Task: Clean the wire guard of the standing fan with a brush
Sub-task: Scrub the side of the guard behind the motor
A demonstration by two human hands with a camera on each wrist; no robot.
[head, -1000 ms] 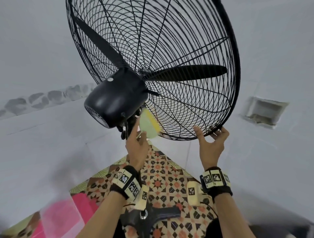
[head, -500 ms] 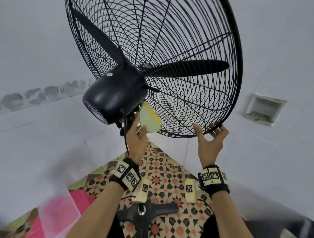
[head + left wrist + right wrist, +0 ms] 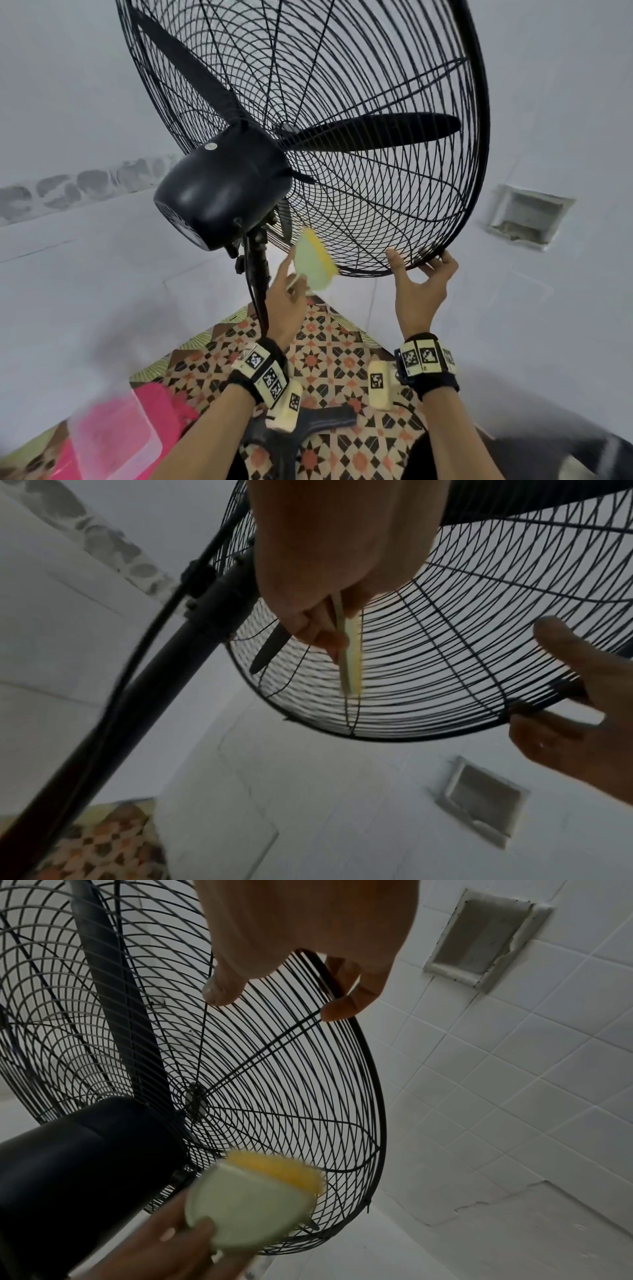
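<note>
The standing fan fills the upper centre of the head view, its head tilted so the back of the wire guard faces down toward the person; that tilt seems meant to bring the lower back wires within reach of both hands; the black motor housing sits at centre left on the pole, which runs down to the patterned floor at the bottom of the frame; a pink tub with a clear lid lies at lower left, and a recessed wall niche shows at the right edge; the right hand reaches up to the lower right of the guard's rim, its fingers hooked over the outer ring with the thumb against the wires, apparently to steady the head while the other hand scrubs; the left hand is just below the motor, its fingers closed on the pale green back of the brush; the brush, held up at the centre of the frame, turns its yellow bristles toward the lower back wires, touching or nearly so; blur keeps me from telling which; I judge the scrubbing of this lower section is under way, with most of the guard yet to do.
</note>
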